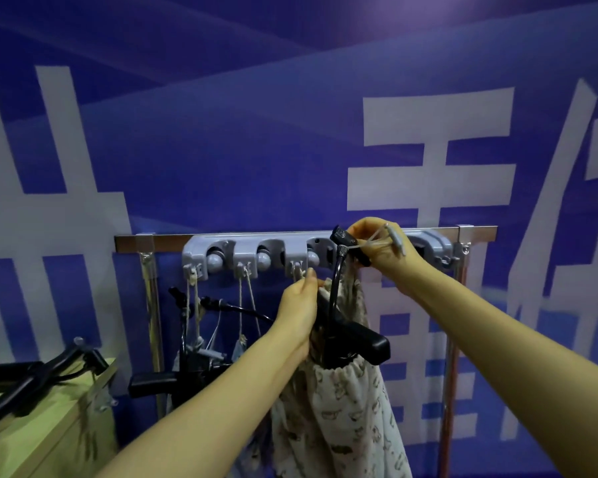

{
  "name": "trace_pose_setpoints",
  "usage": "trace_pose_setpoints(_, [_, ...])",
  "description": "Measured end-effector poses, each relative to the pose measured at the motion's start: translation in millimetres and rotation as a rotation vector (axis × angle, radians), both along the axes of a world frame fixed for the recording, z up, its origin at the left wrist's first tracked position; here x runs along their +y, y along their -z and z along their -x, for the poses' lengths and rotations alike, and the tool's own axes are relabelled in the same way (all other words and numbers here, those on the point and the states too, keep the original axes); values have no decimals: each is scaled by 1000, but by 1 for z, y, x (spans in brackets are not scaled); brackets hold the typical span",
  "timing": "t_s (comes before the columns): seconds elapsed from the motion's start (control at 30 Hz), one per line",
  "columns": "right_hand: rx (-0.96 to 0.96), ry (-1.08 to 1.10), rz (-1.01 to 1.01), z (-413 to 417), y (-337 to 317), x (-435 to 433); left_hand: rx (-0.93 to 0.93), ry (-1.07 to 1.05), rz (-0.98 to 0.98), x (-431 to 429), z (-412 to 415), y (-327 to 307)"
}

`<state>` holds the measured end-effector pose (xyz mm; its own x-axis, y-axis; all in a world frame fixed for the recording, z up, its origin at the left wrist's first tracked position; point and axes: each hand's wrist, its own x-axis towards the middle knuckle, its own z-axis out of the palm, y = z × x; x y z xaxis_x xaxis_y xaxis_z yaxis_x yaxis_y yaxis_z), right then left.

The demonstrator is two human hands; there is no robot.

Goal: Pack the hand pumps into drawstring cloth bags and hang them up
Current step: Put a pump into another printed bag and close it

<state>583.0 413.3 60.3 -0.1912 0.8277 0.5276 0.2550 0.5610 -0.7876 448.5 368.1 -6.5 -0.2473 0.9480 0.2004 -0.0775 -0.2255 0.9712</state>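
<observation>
A cream patterned drawstring bag (339, 408) hangs in front of me with a black hand pump (359, 339) sticking out of its gathered mouth. My left hand (299, 308) pinches the bag's drawstring just below a hook of the grey hook rack (221, 246). My right hand (384, 250) is raised at the rack, gripping the pump's black hose end and a loop of pale cord. Two bagged pumps (201, 353) hang from the rack's left hooks by their strings.
The rack sits on a metal rail stand (152, 305) against a blue banner wall. At the lower left a yellow-green table (49, 426) carries more black pumps (32, 377) and hoses.
</observation>
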Motion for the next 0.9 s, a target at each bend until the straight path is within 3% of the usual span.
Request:
trace_pose_setpoints(0.17, [65, 35, 55, 4, 2, 10, -14, 5, 45, 11, 1, 5])
trace_pose_setpoints(0.37, [-48, 131, 179, 4, -4, 26, 12, -11, 45, 18, 0, 9])
trace_pose_setpoints(0.5, [-215, 215, 110, -2, 8, 16, 93, -10, 61, 19, 4, 20])
trace_pose_setpoints(0.73, [-203, 209, 22, -16, 24, -16, 356, 68, 226, 18, 1, 33])
trace_pose_setpoints(0.9, [-182, 158, -41, -1, 12, -47, 261, 106, 328, 0, 1, 14])
